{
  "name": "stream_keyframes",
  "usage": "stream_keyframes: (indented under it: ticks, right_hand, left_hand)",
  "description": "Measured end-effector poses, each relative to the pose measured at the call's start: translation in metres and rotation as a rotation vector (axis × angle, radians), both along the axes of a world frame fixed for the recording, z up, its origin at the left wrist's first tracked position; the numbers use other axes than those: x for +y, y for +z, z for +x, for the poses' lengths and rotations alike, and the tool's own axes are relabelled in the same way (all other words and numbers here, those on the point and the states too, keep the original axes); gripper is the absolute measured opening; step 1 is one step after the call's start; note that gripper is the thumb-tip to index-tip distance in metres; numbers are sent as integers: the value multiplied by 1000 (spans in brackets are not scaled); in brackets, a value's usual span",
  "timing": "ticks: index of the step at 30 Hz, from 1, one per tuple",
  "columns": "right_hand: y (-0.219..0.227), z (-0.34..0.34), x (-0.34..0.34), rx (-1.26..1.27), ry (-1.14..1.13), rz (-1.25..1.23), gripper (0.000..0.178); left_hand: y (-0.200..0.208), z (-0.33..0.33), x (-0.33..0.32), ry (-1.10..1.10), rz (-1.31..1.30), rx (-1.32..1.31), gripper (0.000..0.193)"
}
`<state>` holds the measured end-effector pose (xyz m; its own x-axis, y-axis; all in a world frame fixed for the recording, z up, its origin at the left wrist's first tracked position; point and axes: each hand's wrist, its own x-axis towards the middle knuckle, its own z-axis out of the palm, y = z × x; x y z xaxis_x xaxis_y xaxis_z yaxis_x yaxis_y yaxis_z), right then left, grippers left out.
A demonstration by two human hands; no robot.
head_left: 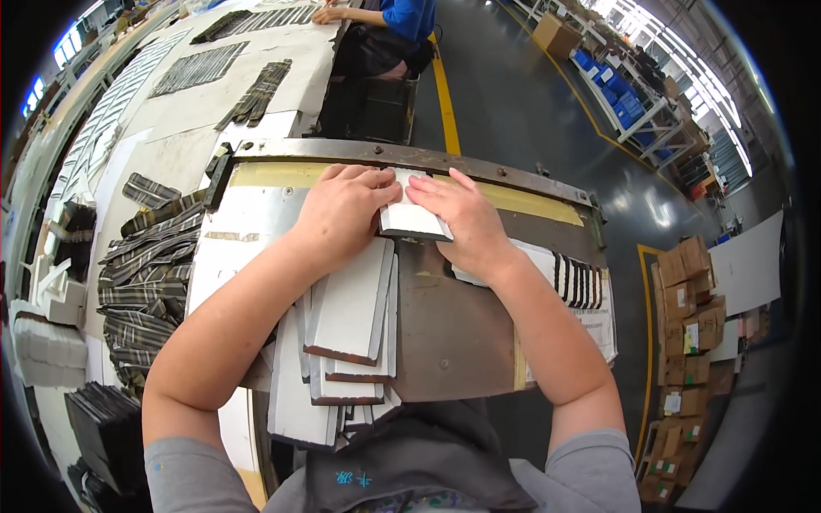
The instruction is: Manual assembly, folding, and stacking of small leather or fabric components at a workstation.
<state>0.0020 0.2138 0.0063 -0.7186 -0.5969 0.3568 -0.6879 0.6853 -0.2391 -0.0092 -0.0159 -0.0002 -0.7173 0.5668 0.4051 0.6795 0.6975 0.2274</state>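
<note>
A white rectangular panel with dark edges [414, 220] lies on the metal work plate [453, 333], up by the raised metal bar [496, 169] along its far side. My left hand [342, 205] grips the panel's left side, its fingertips bent over the top. From the right, my right hand [466, 221] holds the same panel, with fingers partly over its white face. Fanned out below my left forearm is a loose pile of similar white panels [349, 308], overhanging the near edge. Several more, standing close together in a row [577, 280], are partly under my right forearm.
Plaid fabric strips [145, 282] are heaped left of the plate. Dark folded pieces [107, 427] stand at lower left. A person in blue [406, 21] sits at the long table [282, 64] ahead. Cardboard boxes [684, 342] are stacked at right, beyond a yellow floor line.
</note>
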Motion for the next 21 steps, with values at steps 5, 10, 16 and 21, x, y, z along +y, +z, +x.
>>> stream_keyframes:
  ticks: [5,10,16,21]
  right_hand:
    - [-3,-2,-4,68,-13,-63,48]
    - [-6,-3,-1,106,9,-20,45]
    - [-2,-3,0,61,26,-46,43]
    - [-3,2,1,-2,-6,-100,35]
  left_hand:
    - [5,5,1,77,1,2,42]
    - [2,7,1,85,-8,8,38]
    - [10,4,-1,96,-49,-58,36]
    - [14,1,-9,-20,7,-138,39]
